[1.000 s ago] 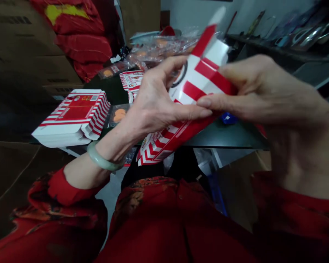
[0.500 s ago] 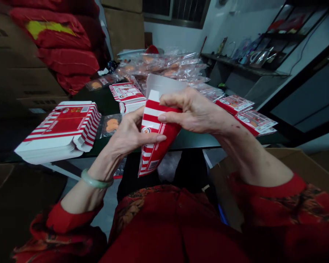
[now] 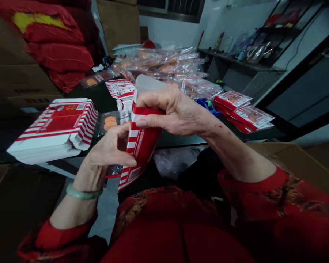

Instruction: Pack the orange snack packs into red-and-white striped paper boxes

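Over a table (image 3: 98,96), left hand (image 3: 106,149), right hand (image 3: 172,111) clamped on a striped carton (image 3: 142,142), flat cartons (image 3: 53,129) beside

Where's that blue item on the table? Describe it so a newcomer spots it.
On the dark table, just beyond the right hand, sits a blue tape dispenser. Red-and-white cartons lie to its right; it is the only blue thing there.
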The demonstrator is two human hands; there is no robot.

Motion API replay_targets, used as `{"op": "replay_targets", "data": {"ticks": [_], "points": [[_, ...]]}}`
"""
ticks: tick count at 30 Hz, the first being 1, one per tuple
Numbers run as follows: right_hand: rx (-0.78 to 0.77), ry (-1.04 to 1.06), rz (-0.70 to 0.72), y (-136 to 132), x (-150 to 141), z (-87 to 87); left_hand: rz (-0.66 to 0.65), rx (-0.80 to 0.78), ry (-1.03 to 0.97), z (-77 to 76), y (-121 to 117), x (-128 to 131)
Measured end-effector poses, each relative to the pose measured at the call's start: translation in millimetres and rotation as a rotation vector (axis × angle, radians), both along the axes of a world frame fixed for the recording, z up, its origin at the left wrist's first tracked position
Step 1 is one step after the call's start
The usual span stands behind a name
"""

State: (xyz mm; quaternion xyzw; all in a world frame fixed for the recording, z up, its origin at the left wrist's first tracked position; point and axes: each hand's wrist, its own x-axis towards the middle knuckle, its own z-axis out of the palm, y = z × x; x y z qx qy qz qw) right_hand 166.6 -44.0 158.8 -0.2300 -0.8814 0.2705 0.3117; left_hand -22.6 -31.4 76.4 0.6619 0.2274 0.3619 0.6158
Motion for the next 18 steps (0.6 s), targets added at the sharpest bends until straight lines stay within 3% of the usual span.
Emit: {"op": "replay_targets", "data": {"ticks": [4,8,14,18], "points": [[-0.095,-0.053,-0.073,-0.4,-12.2,7.4,0.077,-0.068,-0.08,-2.5,-7.5,-6.8],[-0.136,-0.04,-0.074,4.5,-13.1,6.4,0.134,-0.024,-0.092,-7.8,-8.5,-9.0],[-0.154,-0.028,0.003,19.8,3.6,-14.8,0.239,-0.019,-0.196,-24.5,-5.7,2.2],[-0.117,-0.042,0.007,27.4,5.4,-28.9,0.381,-0.041,-0.215,-37.7,-12.2,7.0]]}}
